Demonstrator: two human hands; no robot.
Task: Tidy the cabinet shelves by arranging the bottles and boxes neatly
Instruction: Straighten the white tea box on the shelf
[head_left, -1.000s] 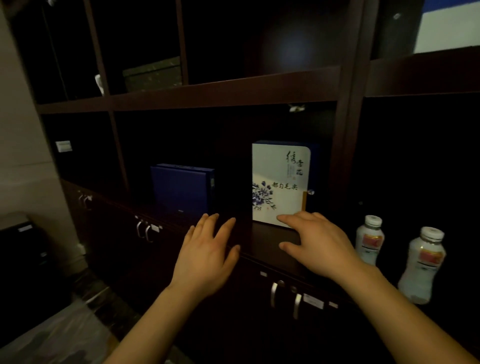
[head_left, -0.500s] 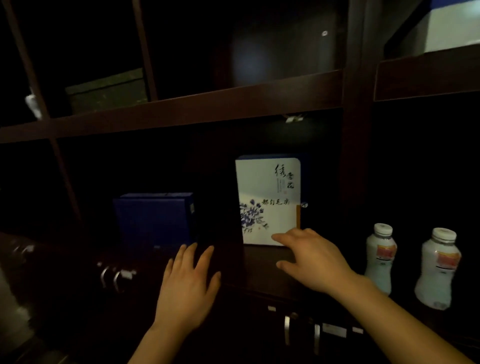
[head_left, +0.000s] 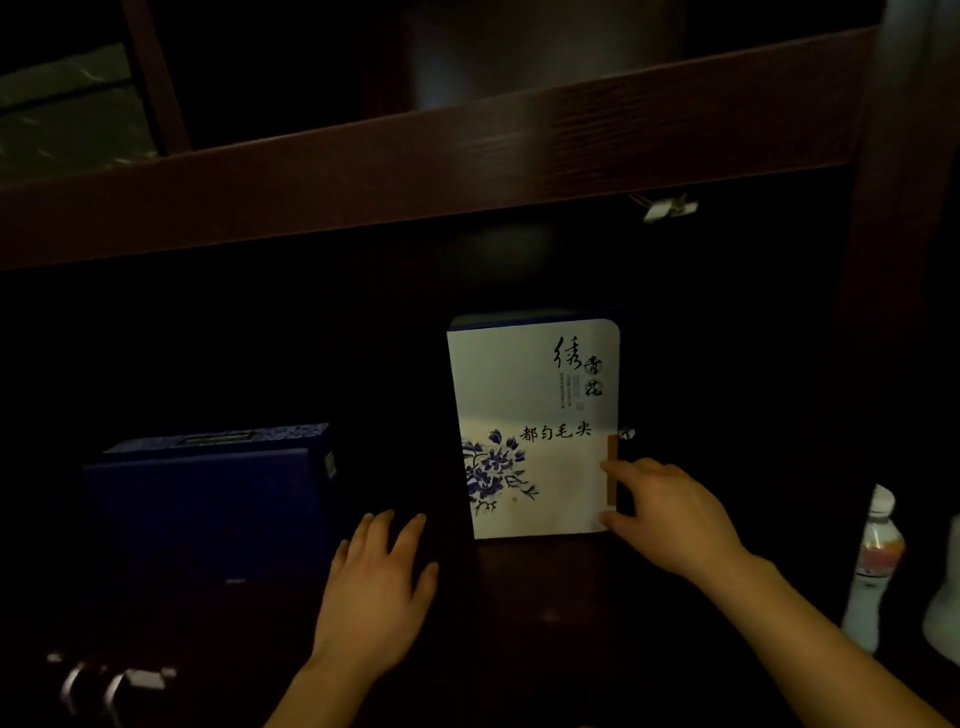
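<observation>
A white box (head_left: 530, 426) with blue flowers and black writing stands upright on the dark shelf (head_left: 519, 582). My right hand (head_left: 670, 514) touches its lower right edge, thumb and fingers at the box's side. To its left lies a dark blue box (head_left: 208, 499). My left hand (head_left: 379, 582) hovers flat, fingers apart, in front of the gap between the two boxes, holding nothing. Two white plastic bottles, one (head_left: 872, 566) whole and one (head_left: 945, 603) cut by the frame, stand in the right compartment.
A dark wooden shelf board (head_left: 415, 166) runs overhead. A vertical post (head_left: 883, 260) divides the box compartment from the bottles. A greenish box (head_left: 67, 109) sits on the upper shelf at left. Metal door handles (head_left: 104, 686) show at the bottom left.
The view has moved closer to the shelf. My right hand has slid to the white box's lower right edge. My left hand has reached further forward toward the gap.
</observation>
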